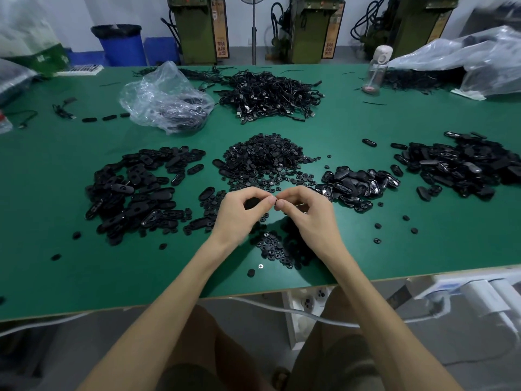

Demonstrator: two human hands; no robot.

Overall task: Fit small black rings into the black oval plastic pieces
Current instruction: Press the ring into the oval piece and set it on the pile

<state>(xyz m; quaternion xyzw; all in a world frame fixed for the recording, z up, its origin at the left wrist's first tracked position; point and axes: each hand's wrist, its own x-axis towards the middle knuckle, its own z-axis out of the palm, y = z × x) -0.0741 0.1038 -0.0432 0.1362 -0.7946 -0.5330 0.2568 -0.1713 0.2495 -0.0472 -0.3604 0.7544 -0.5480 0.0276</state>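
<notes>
Left grip [242, 214]: curled round a black oval piece [251, 203], over the green counter [84, 272].
Right grip [307, 213]: thumb and forefinger pinched against the left fingertips; a small black ring is presumed held but cannot be seen.
Ring heap [263, 158]: at 12 o'clock of the hands; matt, round, holed.
Matt ovals [135, 190]: heaped at 9 o'clock.
Glossy ovals [355, 183]: heaped at 2 o'clock.
Handling: light, rigid moulded plastic is judged; rings are best taken by the rim, ovals by the long edges.

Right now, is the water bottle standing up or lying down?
Standing up. The bottle has its base on the green table and its white cap on top.
</notes>
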